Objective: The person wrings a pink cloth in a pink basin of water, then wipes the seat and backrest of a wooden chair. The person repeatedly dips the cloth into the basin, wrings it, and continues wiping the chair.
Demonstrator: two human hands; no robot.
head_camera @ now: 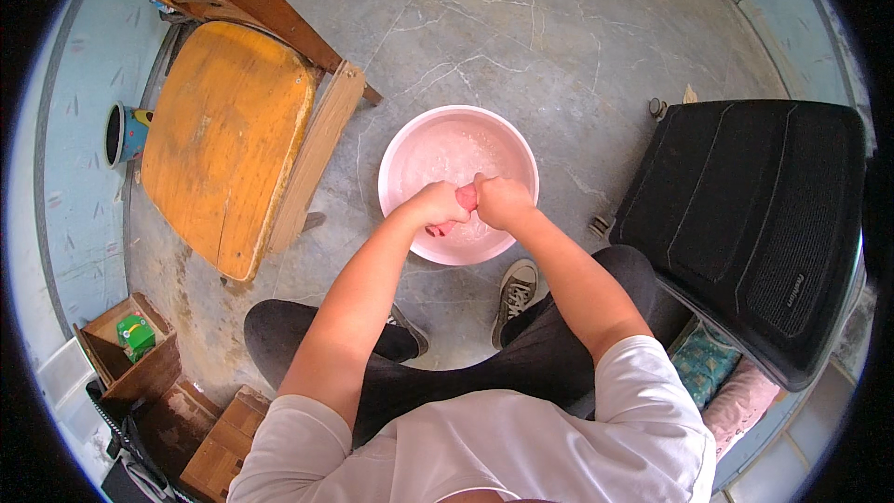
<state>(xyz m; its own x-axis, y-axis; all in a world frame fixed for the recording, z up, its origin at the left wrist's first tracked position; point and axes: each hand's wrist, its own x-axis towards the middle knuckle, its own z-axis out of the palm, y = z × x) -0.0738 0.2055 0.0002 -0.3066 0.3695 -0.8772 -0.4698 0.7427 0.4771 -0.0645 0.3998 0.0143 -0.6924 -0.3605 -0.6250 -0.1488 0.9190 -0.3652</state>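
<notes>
A pink plastic basin [419, 147] with a pale rim stands on the floor in front of my feet, with water in it. Over the basin, my left hand [445, 203] and my right hand [503, 201] both grip a rolled pinkish-red cloth [466, 198]. A short span of the cloth shows between my fists, and one loose end hangs out below my left hand. The rest of the cloth is hidden inside my fingers. Both fists are close together, above the near half of the basin.
A wooden chair [230, 147] stands to the left, near a patterned bin [129, 133] by the wall. At right is a black suitcase [740, 223] with folded fabrics [709, 363] beside it. A wooden box [143, 377] holding a green packet [135, 337] sits lower left. My shoes [518, 293] flank the basin's near side.
</notes>
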